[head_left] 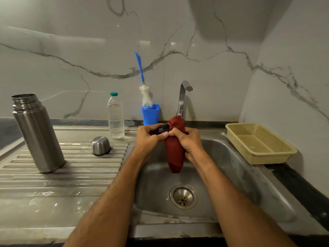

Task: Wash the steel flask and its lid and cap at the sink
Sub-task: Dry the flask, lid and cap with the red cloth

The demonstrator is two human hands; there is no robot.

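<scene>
The open steel flask [36, 132] stands upright on the ribbed drainboard at the left. Its steel cap [100, 145] lies upside down on the drainboard nearer the sink. Over the sink basin [222, 175] my left hand [148, 137] grips a small black lid [163, 129], mostly hidden by my fingers. My right hand [188, 142] holds a dark red cloth [175, 157] bunched against the lid, with the cloth's tail hanging down into the basin.
A tap [184, 97] rises behind the sink, with no water visible. A blue holder [150, 114] with a bottle brush [142, 81] and a clear plastic bottle [115, 116] stand at the back. A yellow basket [260, 142] sits right of the sink.
</scene>
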